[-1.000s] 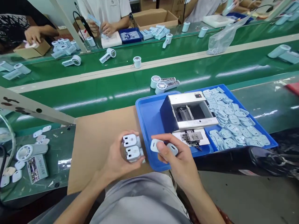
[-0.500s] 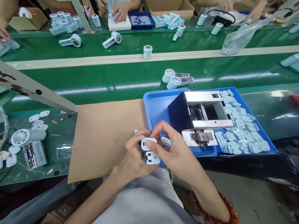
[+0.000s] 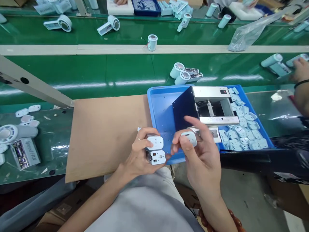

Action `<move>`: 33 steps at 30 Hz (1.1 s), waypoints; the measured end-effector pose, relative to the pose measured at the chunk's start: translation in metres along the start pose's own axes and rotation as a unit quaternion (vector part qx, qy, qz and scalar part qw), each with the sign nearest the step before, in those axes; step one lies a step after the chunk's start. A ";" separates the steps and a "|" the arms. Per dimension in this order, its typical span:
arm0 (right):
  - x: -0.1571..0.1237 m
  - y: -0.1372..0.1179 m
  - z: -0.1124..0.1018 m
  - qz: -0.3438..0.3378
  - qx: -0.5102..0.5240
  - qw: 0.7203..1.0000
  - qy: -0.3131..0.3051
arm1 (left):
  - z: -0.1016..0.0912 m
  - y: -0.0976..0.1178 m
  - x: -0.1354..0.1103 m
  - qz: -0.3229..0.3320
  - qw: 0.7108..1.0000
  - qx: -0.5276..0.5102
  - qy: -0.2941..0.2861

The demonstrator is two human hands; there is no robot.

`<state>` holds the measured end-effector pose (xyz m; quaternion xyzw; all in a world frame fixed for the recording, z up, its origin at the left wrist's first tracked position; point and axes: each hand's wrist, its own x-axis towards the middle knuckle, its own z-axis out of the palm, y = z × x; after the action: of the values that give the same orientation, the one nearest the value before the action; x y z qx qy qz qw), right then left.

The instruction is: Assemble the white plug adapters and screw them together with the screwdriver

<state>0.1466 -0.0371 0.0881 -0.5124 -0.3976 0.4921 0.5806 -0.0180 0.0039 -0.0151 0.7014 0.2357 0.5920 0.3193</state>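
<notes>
Pale blue plastic sits in both of my hands. My left hand (image 3: 138, 158) is wrapped around two blocks, the far block (image 3: 155, 142) and the near block (image 3: 157, 157), side by side with their ends facing me. My right hand (image 3: 202, 158) pinches a small cap (image 3: 189, 138) with the thumb and fingers, and one finger sticks out past it. The cap is to the right of the blocks, near them but not touching.

I think this pair is about half done. The far block looks covered on its end, but the near block shows dark square holes with nothing over them. I can't tell if the far one is pushed down all the way.

Just past my right hand, a metal machine (image 3: 213, 92) stands in a blue tray (image 3: 158, 106). Farther to the right of that hand is a big heap of caps (image 3: 241, 132), so lots look left to use. Brown cardboard (image 3: 106, 135) lies to the left of my left hand. Ahead of both hands, two fans (image 3: 182, 77) lie on the green belt (image 3: 127, 72). Far off to the right is another person's hand (image 3: 301, 69).
</notes>
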 end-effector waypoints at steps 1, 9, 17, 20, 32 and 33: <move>-0.002 -0.003 0.000 -0.002 0.006 1.000 -0.004 | 0.001 0.000 0.000 0.000 1.000 0.001 0.001; -0.008 -0.017 -0.002 0.049 -0.040 0.994 -0.094 | 0.003 0.001 -0.002 0.002 0.999 -0.036 -0.001; -0.007 -0.015 -0.002 0.046 -0.117 0.982 -0.137 | 0.006 -0.013 -0.007 0.020 0.999 -0.037 0.005; -0.002 -0.016 0.001 0.080 -0.109 0.980 -0.149 | 0.005 -0.014 -0.009 0.017 0.999 -0.038 0.005; -0.051 0.016 -0.037 -0.312 -0.165 0.838 0.416 | 0.013 -0.016 0.009 0.079 0.995 -0.044 0.037; -0.049 0.012 -0.053 -0.283 -0.154 0.861 0.393 | 0.014 -0.016 0.009 0.078 0.996 -0.031 0.040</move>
<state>0.1861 -0.0958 0.0700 -0.6119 -0.3348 -0.0036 0.7165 -0.0016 0.0189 -0.0217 0.6829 0.1746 0.6500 0.2841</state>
